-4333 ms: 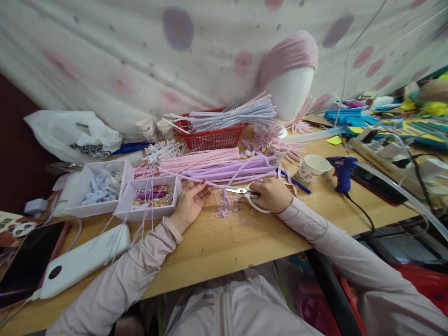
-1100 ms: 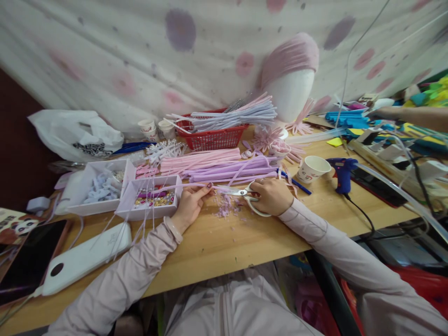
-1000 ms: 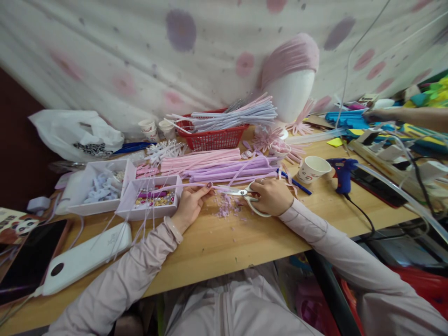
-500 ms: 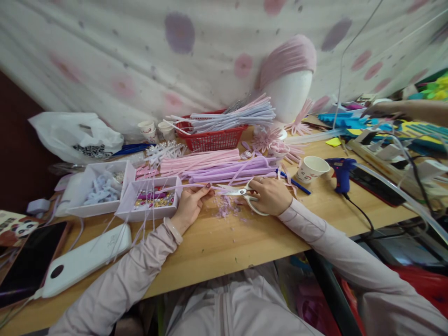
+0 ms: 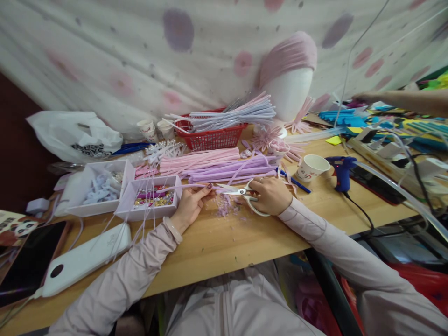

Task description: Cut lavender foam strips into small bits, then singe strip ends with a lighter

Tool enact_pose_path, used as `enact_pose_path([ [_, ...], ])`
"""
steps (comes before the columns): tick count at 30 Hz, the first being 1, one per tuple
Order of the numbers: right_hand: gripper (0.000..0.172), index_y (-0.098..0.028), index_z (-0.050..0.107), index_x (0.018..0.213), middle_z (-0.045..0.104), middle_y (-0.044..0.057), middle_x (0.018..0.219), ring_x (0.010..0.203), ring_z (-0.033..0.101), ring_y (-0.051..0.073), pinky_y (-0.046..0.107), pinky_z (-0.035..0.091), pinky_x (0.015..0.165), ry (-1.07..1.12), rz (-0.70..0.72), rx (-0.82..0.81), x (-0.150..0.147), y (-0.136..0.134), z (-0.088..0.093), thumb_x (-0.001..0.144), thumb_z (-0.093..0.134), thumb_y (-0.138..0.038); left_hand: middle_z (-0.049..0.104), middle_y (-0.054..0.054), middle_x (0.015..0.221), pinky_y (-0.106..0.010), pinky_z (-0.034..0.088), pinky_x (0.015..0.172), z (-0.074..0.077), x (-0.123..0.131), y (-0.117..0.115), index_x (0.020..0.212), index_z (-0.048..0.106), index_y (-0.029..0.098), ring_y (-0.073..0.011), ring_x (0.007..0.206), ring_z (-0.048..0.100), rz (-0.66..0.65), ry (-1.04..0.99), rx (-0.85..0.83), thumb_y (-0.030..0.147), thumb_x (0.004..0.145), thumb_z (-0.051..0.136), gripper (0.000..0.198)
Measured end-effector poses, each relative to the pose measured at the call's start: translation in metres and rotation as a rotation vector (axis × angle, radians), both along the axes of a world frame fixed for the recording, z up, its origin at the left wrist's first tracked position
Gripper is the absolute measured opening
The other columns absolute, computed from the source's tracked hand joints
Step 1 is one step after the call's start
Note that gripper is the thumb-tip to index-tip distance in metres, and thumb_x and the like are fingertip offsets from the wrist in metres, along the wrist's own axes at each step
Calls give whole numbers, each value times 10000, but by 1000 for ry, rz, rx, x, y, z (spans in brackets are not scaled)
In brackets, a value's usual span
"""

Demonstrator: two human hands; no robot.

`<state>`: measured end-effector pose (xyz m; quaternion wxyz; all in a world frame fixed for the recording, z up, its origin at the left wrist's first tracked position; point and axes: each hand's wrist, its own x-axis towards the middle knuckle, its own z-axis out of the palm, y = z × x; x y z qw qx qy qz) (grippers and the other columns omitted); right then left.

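The left hand pinched a thin lilac fuzzy stem with thumb and fingertips pressed together on it, near the middle of the wooden table. The right hand was closed round white-handled steel scissors, whose blades lay along the stem. Whether the blades were parted could not be told. A small heap of lilac fluff clippings lay under the blades, so some trimming was judged done. The bundle of lilac stems and the bundle of pink stems, toward the table's far edge, looked full and fuzzy, so much seemed left.
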<state>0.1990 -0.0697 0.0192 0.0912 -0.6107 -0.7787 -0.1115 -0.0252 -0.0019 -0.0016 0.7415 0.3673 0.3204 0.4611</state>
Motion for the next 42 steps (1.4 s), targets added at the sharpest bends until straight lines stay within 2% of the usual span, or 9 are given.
enact_pose_path([
  [6, 306, -181, 607, 702, 623, 65, 674, 591, 512, 160, 287, 211, 550, -19, -14, -43, 1, 1, 0, 776, 483, -451, 682, -16, 631, -230, 514, 639, 2, 0, 0, 650, 688, 112, -97, 581, 620, 19, 0, -12, 225, 487, 834, 246],
  [12, 241, -156, 577, 841, 619, 99, 853, 736, 540, 190, 284, 280, 599, 38, 42, -33, 1, 3, 0, 764, 521, -378, 675, -6, 611, -229, 513, 642, -1, 0, 3, 626, 685, 116, -93, 574, 617, 69, -19, -32, 213, 467, 834, 239],
  [17, 239, -169, 585, 768, 629, 73, 763, 641, 534, 170, 290, 235, 563, 9, -5, -61, 1, 2, 1, 773, 500, -393, 675, -8, 604, -227, 516, 631, 0, 0, 2, 620, 689, 118, -94, 575, 617, 57, -18, -31, 216, 464, 837, 237],
  [25, 302, -173, 606, 726, 629, 63, 678, 575, 514, 151, 288, 197, 550, -1, 11, -24, 2, 1, -3, 771, 487, -447, 681, -13, 628, -235, 514, 648, 1, 0, 1, 638, 691, 117, -102, 598, 624, 22, -9, -12, 217, 493, 828, 223],
  [32, 280, -172, 616, 694, 624, 57, 653, 554, 498, 140, 286, 188, 546, -16, 20, -5, 2, 1, -2, 762, 494, -415, 687, -17, 641, -243, 514, 655, 0, 0, 1, 644, 688, 115, -106, 597, 627, 27, -13, -14, 208, 493, 825, 223],
  [42, 343, -168, 620, 672, 639, 70, 652, 569, 525, 156, 284, 185, 544, -46, 1, -22, 1, 1, 1, 782, 468, -455, 684, -20, 610, -217, 513, 628, 1, 0, 1, 627, 694, 111, -98, 578, 623, 40, -25, -22, 205, 465, 834, 234],
])
